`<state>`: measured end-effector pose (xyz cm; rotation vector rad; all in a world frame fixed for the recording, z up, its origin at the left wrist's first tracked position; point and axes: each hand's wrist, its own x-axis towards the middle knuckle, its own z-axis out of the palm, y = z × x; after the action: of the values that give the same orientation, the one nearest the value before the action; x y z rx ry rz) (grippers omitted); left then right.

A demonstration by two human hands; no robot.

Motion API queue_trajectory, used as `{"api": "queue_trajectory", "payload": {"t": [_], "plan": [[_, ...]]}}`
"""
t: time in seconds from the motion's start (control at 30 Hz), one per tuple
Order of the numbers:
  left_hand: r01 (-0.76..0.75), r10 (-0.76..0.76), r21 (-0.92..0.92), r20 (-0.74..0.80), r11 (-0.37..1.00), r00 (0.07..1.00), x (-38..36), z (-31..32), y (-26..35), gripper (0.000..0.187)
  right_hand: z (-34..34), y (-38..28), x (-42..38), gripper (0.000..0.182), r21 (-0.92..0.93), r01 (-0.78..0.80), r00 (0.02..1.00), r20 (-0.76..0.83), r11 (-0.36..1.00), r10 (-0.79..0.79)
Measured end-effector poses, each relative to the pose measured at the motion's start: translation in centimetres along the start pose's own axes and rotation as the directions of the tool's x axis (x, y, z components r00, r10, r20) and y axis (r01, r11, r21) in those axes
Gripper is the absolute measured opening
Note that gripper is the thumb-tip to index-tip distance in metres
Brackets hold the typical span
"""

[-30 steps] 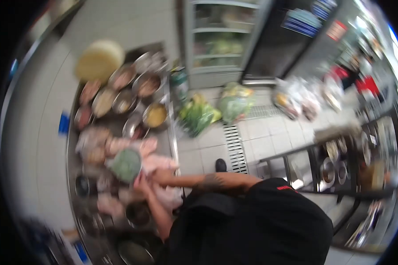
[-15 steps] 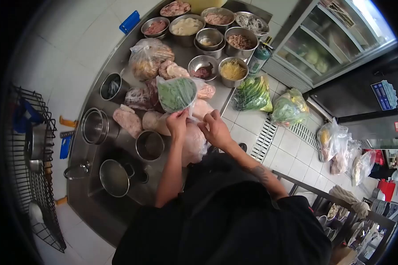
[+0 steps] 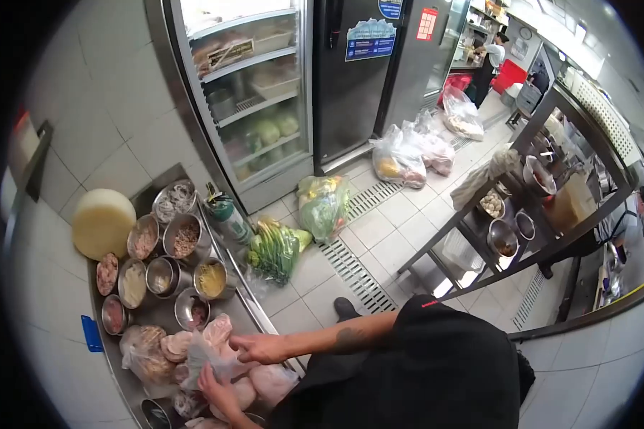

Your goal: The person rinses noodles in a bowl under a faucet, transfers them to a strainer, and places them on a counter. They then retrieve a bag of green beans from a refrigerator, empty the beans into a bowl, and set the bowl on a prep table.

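Note:
Over the counter, my left hand [image 3: 218, 391] is closed on a clear plastic bag [image 3: 215, 355], its fingers curled against the film. My right hand [image 3: 262, 348] is at the bag's other side, index finger stretched out and thumb apart, touching or very near the film. The bag looks whitish and crumpled from here, and its contents cannot be made out. Around it lie pale pieces of raw meat [image 3: 274, 382], some wrapped in plastic, and another filled bag [image 3: 144, 352].
Metal bowls of cut ingredients [image 3: 186, 238] crowd the counter beside a round yellowish block [image 3: 104, 224]. On the floor are bagged greens [image 3: 275, 252], a vegetable bag [image 3: 322, 207] and a drain grate [image 3: 354, 275]. A glass-door fridge [image 3: 254, 93] stands behind; a person [image 3: 490, 64] is farther off.
My view has swung right toward the fridge and aisle. The leafy greens seen in the held bag are no longer visible. My right hand's fingers have spread from their earlier pinch.

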<state>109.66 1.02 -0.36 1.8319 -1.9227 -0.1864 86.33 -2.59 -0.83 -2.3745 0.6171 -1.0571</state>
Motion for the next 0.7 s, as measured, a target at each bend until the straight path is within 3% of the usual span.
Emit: {"api": "queue_trajectory", "payload": {"t": [0.07, 0.1, 0.13, 0.17, 0.2, 0.23, 0.27, 0.3, 0.33, 0.4, 0.43, 0.5, 0.53, 0.57, 0.6, 0.67, 0.7], "plan": [[-0.014, 0.015, 0.029, -0.057, 0.999, 0.998, 0.6, 0.2, 0.4, 0.031, -0.1, -0.7, 0.3, 0.014, 0.049, -0.058, 0.998, -0.005, 0.997, 0.058], [0.072, -0.072, -0.037, 0.008, 0.997, 0.997, 1.0, 0.9, -1.0, 0.027, -0.1, -1.0, 0.3, 0.014, 0.045, -0.054, 0.998, -0.014, 0.997, 0.055], [0.161, -0.153, -0.096, 0.080, 0.982, 0.985, 1.4, 0.9, -1.4, 0.022, -0.5, -1.9, 0.5, 0.020, 0.335, -0.181, 0.973, -0.074, 0.924, 0.217], [0.023, -0.030, -0.205, -0.033, 0.979, 0.999, 1.3, 1.0, -1.7, 0.012, -0.8, -2.3, 0.6, 0.026, 0.601, -0.263, 0.920, -0.078, 0.755, 0.383], [0.018, -0.025, -0.205, -0.033, 0.979, 0.999, 1.2, 0.9, -2.1, 0.012, -0.2, -1.4, 0.1, 0.026, 0.599, -0.261, 0.920, -0.083, 0.757, 0.383], [0.046, -0.043, -0.247, 0.017, 0.968, 0.999, 1.1, 0.6, -2.3, 0.011, 1.2, 0.4, -0.8, 0.028, 0.813, -0.383, 0.852, 0.127, 0.439, 0.508], [0.077, -0.060, -0.288, 0.067, 0.955, 0.996, 1.2, 0.4, -2.4, 0.010, 3.0, 2.3, -1.7, 0.031, 0.887, -0.460, 0.764, 0.364, 0.052, 0.533], [0.069, -0.055, -0.296, 0.057, 0.953, 0.997, 1.5, 0.5, -2.1, 0.010, 5.0, 4.0, -2.1, 0.024, 0.825, -0.565, 0.645, 0.458, -0.022, 0.612], [0.016, -0.006, -0.272, 0.037, 0.962, 0.999, 1.7, 0.4, -2.0, 0.009, 5.4, 4.2, -1.5, 0.024, 0.826, -0.563, 0.648, 0.452, -0.014, 0.612], [-0.035, 0.040, -0.247, 0.015, 0.968, 0.999, 1.8, 0.5, -2.1, 0.010, 6.3, 4.7, -0.8, 0.016, 0.621, -0.784, 0.452, 0.587, -0.016, 0.671], [-0.045, 0.047, -0.260, 0.003, 0.965, 0.999, 1.8, 0.8, -2.3, 0.011, 7.3, 5.0, -0.3, 0.016, 0.619, -0.785, 0.453, 0.589, -0.012, 0.669], [-0.046, 0.044, -0.268, -0.013, 0.962, 0.999, 1.6, 0.6, -2.2, 0.012, 9.9, 5.8, 0.9, 0.014, 0.723, -0.677, 0.641, 0.488, 0.137, 0.593], [0.047, -0.058, -0.350, -0.020, 0.936, 0.998, 1.5, 0.3, -1.5, 0.013, 10.1, 5.4, 1.4, 0.017, 0.768, -0.608, 0.723, 0.430, 0.202, 0.540], [0.134, -0.157, -0.430, -0.019, 0.893, 0.987, 1.4, 0.0, -1.3, 0.014, 10.2, 5.1, 1.8, 0.021, 0.801, -0.569, 0.744, 0.406, 0.185, 0.531], [0.138, -0.162, -0.429, -0.019, 0.893, 0.987, 1.2, 0.2, -2.1, 0.014, 10.0, 5.3, 2.0, 0.021, 0.800, -0.571, 0.744, 0.410, 0.183, 0.528], [0.074, -0.204, -0.502, -0.209, 0.861, 0.956, 0.9, 0.6, -5.2, 0.016, 10.0, 5.8, 2.2, 0.021, 0.756, -0.629, 0.681, 0.425, 0.179, 0.597], [0.067, -0.217, -0.556, -0.209, 0.828, 0.954, 0.7, 0.7, -6.6, 0.017, 9.7, 6.0, 2.2, 0.021, 0.778, -0.606, 0.677, 0.399, 0.162, 0.618]]}}
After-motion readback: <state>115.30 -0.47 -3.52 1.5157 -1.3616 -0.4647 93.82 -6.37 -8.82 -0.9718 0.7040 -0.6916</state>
